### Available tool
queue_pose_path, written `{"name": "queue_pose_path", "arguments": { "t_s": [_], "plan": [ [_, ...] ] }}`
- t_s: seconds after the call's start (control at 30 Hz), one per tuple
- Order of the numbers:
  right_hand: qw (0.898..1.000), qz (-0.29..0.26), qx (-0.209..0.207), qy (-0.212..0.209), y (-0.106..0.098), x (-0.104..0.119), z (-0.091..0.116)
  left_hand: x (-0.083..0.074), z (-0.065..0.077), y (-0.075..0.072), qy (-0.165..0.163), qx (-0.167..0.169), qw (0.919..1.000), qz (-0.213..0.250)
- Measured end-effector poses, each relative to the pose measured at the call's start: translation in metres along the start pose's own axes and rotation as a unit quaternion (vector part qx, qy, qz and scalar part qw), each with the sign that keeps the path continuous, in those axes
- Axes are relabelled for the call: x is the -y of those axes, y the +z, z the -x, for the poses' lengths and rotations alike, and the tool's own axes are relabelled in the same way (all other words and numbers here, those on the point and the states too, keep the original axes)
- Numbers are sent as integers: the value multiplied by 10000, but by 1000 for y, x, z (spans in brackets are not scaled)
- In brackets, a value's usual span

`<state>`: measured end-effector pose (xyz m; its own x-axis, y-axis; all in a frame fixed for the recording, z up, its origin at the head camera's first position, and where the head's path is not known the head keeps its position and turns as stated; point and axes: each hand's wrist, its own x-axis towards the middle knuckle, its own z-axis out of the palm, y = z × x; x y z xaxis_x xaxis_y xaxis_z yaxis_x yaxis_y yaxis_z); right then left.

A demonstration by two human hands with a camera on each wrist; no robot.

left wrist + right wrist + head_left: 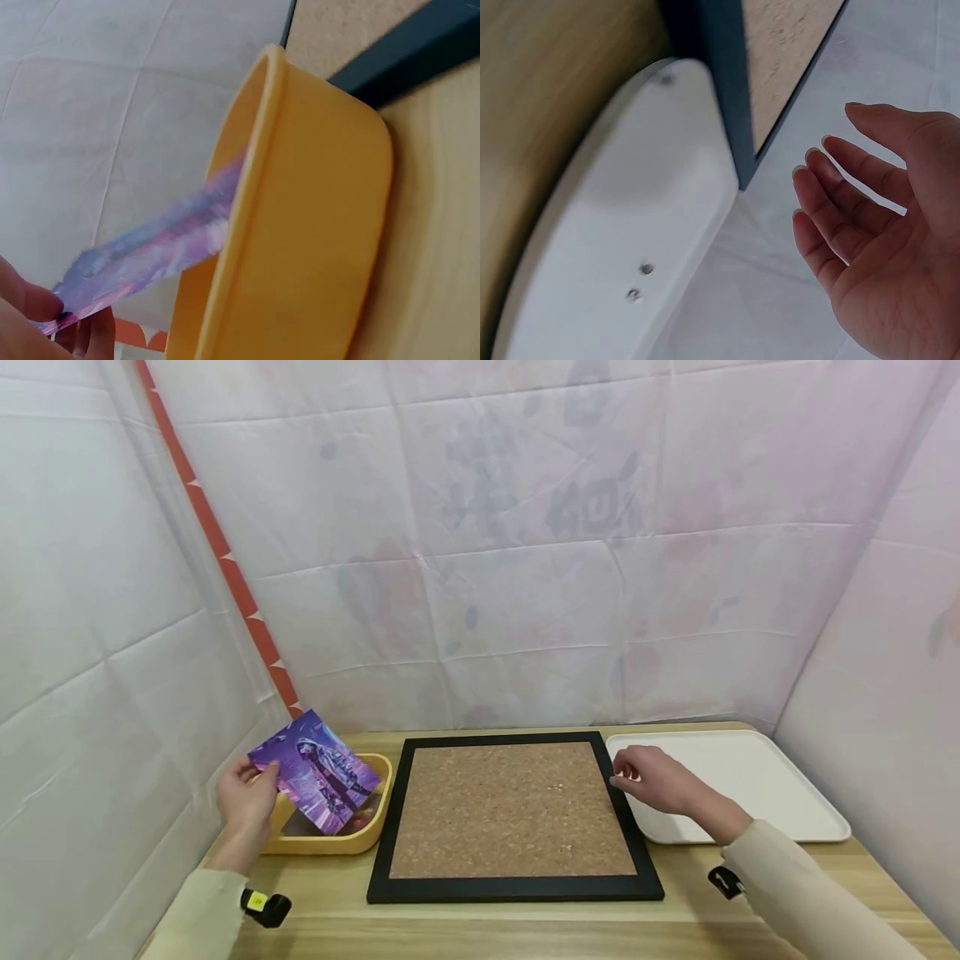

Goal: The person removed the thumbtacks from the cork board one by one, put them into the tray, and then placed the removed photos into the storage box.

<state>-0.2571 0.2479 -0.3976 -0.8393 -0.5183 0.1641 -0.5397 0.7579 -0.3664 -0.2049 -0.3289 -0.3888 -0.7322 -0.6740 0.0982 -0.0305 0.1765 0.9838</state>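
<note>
In the head view my left hand (246, 797) pinches one corner of a purple and pink picture card (318, 772) with a hooded figure printed on it. The card is tilted over a yellow plastic basin (330, 846); in the left wrist view its far end passes behind the basin's rim (259, 169). My right hand (660, 779) hangs over the right edge of a black-framed cork board (510, 818), beside a white tray (750, 777). From the right wrist view, that hand (885, 225) has loosely curled fingers and holds nothing.
Two small silvery pieces (646, 268) lie on the white tray in the right wrist view. Small whitish marks (555, 787) show on the cork. More items (365, 817) sit inside the basin under the card. White cloth walls (525, 568) enclose the wooden table (510, 931).
</note>
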Motion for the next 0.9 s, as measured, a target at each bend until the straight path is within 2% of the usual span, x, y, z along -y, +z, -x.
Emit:
{"name": "queue_pose_path", "arguments": {
  "t_s": [0.2,0.27,0.33,0.4,0.47,0.53,0.6,0.67,0.73,0.77,0.83,0.9],
  "plan": [
    [9998,47,-102,-174,0,11,-6,6,5,-9,216,364,9953,-867],
    [9998,19,-63,-193,0,14,-8,8,5,-11,283,631,9876,-1412],
    [9998,14,-63,-203,-3,16,-9,9,5,-12,498,992,9731,-2020],
    [9998,4,-133,-171,-8,17,-8,8,5,-12,909,1345,9473,-2761],
    [9995,-3,-262,-151,-13,17,-8,4,5,-11,1401,1605,9130,-3479],
    [9991,-37,-403,-156,-19,18,-8,-1,7,-11,1854,1755,8722,-4173],
    [9984,-56,-540,-171,-24,19,-9,-8,12,-10,2050,1901,8325,-4783],
    [9979,-89,-630,-156,-28,21,-10,-16,18,-8,2026,2079,8005,-5243],
    [9973,-98,-711,-122,-30,21,-11,-23,26,-5,2018,2164,7814,-5495],
    [9972,-79,-743,-103,-31,22,-11,-26,30,-2,2075,2184,7761,-5540],
    [9965,-9,-830,-83,-32,24,-13,-31,39,8,2321,2194,7719,-5496],
    [9948,229,-985,-114,-30,26,-18,-34,47,21,2867,2129,7731,-5242]
  ]
}}
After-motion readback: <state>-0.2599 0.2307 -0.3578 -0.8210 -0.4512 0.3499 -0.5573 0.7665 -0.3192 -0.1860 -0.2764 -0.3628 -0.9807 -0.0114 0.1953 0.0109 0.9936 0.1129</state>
